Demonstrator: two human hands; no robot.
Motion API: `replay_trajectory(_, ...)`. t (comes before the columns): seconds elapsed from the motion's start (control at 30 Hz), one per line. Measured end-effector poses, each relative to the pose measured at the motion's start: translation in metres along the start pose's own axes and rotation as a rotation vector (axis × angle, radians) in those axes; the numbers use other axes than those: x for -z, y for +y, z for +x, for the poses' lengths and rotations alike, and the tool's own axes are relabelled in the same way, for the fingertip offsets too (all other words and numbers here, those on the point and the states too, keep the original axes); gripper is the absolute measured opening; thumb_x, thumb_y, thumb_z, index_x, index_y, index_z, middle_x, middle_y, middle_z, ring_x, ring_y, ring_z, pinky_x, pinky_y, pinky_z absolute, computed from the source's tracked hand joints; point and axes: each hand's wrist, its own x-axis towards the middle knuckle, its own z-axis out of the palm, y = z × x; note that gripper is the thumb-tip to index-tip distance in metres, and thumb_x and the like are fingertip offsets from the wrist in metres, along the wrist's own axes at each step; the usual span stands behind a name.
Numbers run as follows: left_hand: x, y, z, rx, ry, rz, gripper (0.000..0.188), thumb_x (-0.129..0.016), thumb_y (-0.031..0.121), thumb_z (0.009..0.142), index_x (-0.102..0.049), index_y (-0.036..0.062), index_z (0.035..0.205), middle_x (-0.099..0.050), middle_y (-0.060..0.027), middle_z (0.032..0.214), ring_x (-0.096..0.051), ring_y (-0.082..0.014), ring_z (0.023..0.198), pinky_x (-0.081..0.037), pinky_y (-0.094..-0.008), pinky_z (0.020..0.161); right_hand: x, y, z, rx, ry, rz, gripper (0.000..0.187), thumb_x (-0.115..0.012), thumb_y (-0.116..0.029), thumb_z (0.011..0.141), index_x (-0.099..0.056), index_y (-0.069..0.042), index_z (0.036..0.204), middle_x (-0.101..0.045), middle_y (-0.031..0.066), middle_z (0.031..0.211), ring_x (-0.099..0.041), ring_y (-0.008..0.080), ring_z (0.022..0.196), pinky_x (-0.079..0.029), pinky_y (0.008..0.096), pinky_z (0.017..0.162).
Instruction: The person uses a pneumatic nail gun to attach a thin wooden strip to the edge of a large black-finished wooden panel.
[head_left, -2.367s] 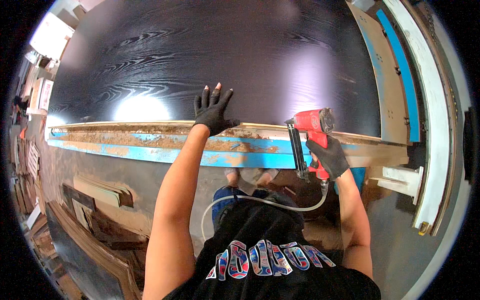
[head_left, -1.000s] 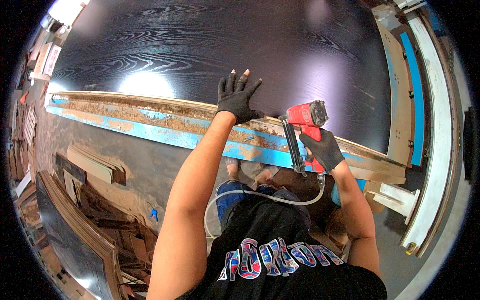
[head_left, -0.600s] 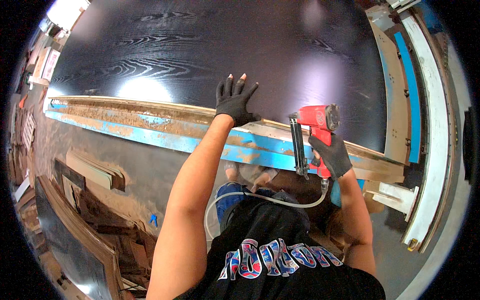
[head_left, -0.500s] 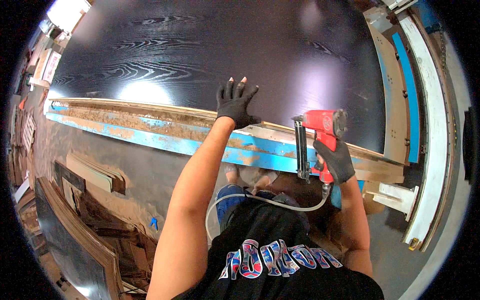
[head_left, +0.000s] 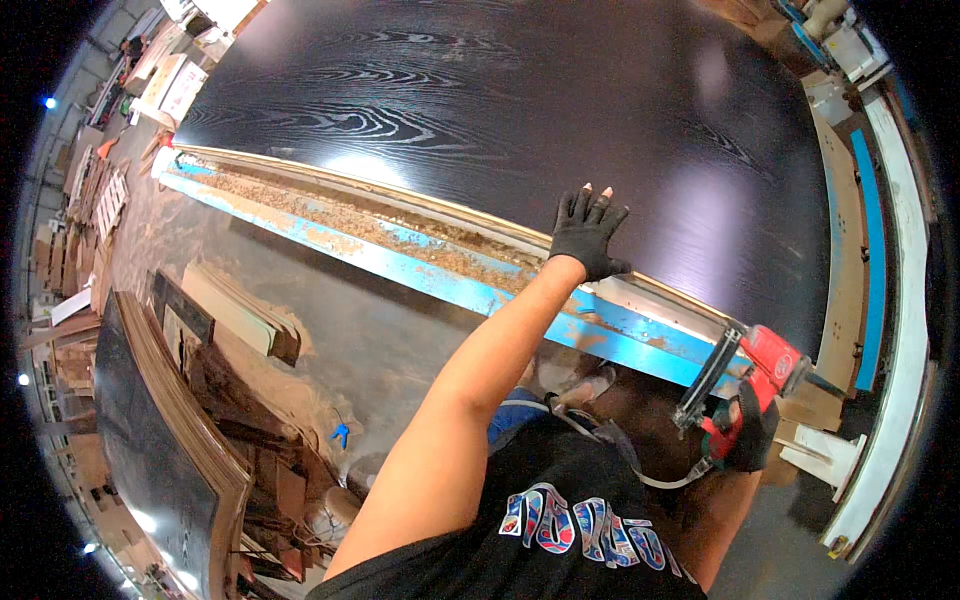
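Observation:
A large dark wood-grain panel [head_left: 560,100] lies across the work table. On its near edge rests my left hand [head_left: 590,235], in a black fingertip-less glove, palm down with fingers spread. My right hand [head_left: 752,432], also gloved, is wrapped round the handle of a red pneumatic nail gun [head_left: 768,365]. The gun's black magazine [head_left: 710,375] points toward the panel's near right edge; whether its nose touches the edge I cannot tell. A pale air hose [head_left: 665,483] runs from the handle's base past my body.
A worn blue beam [head_left: 420,275] with sawdust runs along the table's near side. Stacked boards [head_left: 170,440] and scrap wood stand at lower left. A small blue clamp-like object [head_left: 341,432] lies on the floor. A long white rail [head_left: 905,300] borders the right.
The view has turned, so the table edge now slopes down to the right. Both hands appear farther right; the nail gun is lower and tilted. My left hand stays flat on the panel.

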Motion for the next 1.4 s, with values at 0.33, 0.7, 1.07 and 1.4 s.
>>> replay_trajectory(0.33,0.028,-0.107,-0.075,-0.109,0.364,0.105,0.053,-0.056,0.039,0.089,-0.047,0.0173,0.136,-0.04,-0.0099,0.145,-0.033,-0.0306,0.136,-0.023,-0.0492,0.111,0.029,0.042,-0.04,0.226,-0.007,0.164,0.012,-0.058,-0.018,0.091,-0.058,-0.007,0.094,-0.047,-0.0041,0.061,-0.045,0.0068,0.05,-0.034,0.0218,0.042)
replay_trajectory(0.7,0.114,-0.252,-0.172,0.388,-0.053,0.515,0.065,-0.045,0.041,0.094,-0.017,0.024,0.151,-0.024,-0.0024,0.156,-0.02,-0.0316,0.143,-0.003,-0.0545,0.116,0.029,0.066,-0.102,0.192,0.053,0.141,0.026,-0.06,-0.017,0.091,-0.055,-0.004,0.113,-0.051,0.0001,0.062,-0.045,0.0101,0.044,-0.036,0.0249,0.039)
replay_trajectory(1.07,0.117,-0.269,-0.143,0.376,-0.203,0.488,0.076,-0.051,0.058,0.084,-0.029,0.0212,0.147,-0.028,-0.0064,0.154,-0.021,-0.0356,0.142,-0.002,-0.0636,0.111,-0.056,0.091,-0.195,-0.016,0.155,0.069,0.03,-0.072,-0.015,0.081,-0.065,-0.011,0.109,-0.057,-0.0032,0.067,-0.042,0.0061,0.044,-0.032,0.0221,0.041)
replay_trajectory(1.4,0.171,-0.301,-0.15,0.057,-0.028,0.428,0.051,-0.058,0.039,0.087,-0.048,0.0205,0.133,-0.05,-0.0052,0.137,-0.041,-0.0286,0.13,-0.018,-0.0538,0.112,-0.181,0.08,-0.219,0.152,0.004,0.027,0.023,-0.066,-0.01,0.086,-0.066,-0.004,0.108,-0.057,-0.0021,0.067,-0.047,0.0065,0.05,-0.036,0.0232,0.047)
